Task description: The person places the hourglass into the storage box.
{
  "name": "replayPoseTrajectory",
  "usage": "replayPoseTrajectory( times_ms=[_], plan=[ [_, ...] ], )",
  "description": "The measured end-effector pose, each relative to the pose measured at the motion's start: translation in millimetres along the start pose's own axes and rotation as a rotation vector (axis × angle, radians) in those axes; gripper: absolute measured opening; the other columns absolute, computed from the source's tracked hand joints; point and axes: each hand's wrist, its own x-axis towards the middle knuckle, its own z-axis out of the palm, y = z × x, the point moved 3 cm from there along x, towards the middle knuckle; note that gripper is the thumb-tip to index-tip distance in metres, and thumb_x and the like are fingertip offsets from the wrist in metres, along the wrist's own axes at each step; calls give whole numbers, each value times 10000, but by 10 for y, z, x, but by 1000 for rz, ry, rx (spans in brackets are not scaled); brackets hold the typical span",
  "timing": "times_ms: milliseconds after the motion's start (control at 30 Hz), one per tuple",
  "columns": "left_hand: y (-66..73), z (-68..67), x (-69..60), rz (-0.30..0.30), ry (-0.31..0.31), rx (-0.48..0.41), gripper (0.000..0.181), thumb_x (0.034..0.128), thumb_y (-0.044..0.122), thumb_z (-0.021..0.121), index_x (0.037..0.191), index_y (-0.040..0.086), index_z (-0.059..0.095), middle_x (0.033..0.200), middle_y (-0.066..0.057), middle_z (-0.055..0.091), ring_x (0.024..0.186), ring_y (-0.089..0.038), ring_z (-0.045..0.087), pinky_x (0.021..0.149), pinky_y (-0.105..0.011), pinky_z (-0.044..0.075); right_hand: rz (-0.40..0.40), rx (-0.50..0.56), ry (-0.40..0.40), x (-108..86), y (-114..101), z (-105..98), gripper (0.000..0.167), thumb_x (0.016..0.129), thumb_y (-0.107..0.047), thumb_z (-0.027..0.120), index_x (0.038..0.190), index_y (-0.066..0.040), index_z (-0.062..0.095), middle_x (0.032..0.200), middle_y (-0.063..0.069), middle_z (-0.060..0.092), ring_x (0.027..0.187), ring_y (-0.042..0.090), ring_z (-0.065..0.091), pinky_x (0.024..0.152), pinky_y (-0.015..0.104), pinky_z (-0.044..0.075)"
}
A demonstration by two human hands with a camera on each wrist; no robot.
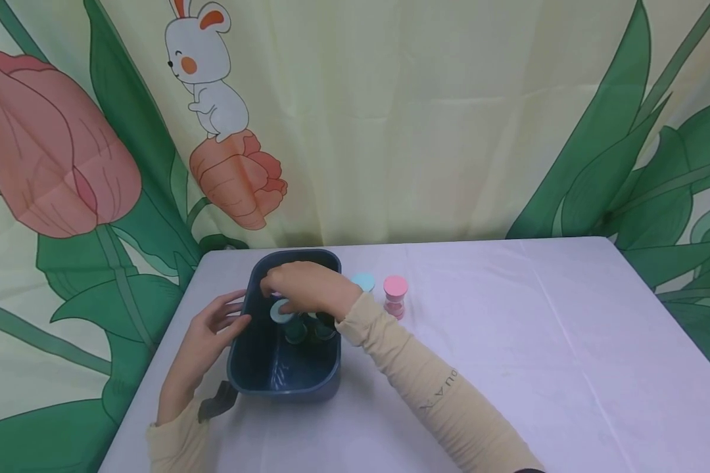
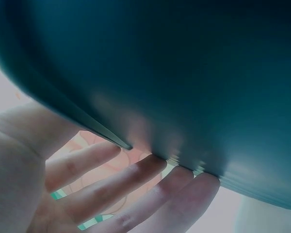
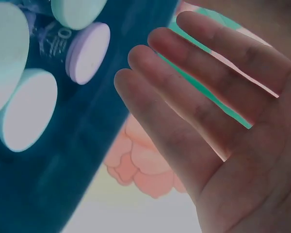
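A dark blue plastic bin stands on the table, with several small lidded jars inside. My left hand rests against the bin's left side, its fairly straight fingers touching the outer wall. My right hand is over the bin, palm down; in the right wrist view its fingers are extended and nothing is between them. Below it is a jar with a pale blue lid. A lavender lid and several pale lids show in the right wrist view. The right hand hides part of the bin's inside.
A pink-lidded jar stands right of the bin, beside a jar with a light blue lid partly behind my right hand. A white cloth covers the table. A printed curtain hangs behind it.
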Motion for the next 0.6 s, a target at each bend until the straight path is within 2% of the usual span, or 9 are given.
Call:
replayPoseTrajectory(
  times_ms=[167, 333, 600],
  plan=[
    [2, 1, 3, -20, -2, 2, 588, 974, 385, 630, 1494, 204, 422, 1449, -180, 518, 1320, -417, 504, 965, -594, 499, 0, -25, 29, -108, 34, -55, 401, 858, -279, 790, 1226, -153, 693, 1158, -16, 703, 1063, 110, 640, 965, 220, 508],
    [10, -3, 4, -26, -4, 0, 594, 977, 371, 629, 1506, 212, 409, 1466, -183, 502, 1324, -420, 499, 963, -592, 502, 13, -6, 59, -222, 99, -68, 393, 876, -258, 776, 1245, -158, 686, 1176, -9, 689, 1085, 112, 631, 975, 234, 505],
    [4, -4, 5, -34, -2, -4, 627, 967, 409, 634, 1512, 209, 399, 1476, -181, 491, 1328, -422, 495, 976, -593, 492, 7, -20, 109, -387, 179, -118, 397, 871, -259, 781, 1233, -127, 685, 1157, 28, 681, 1081, 144, 620, 983, 255, 508]
  ],
)
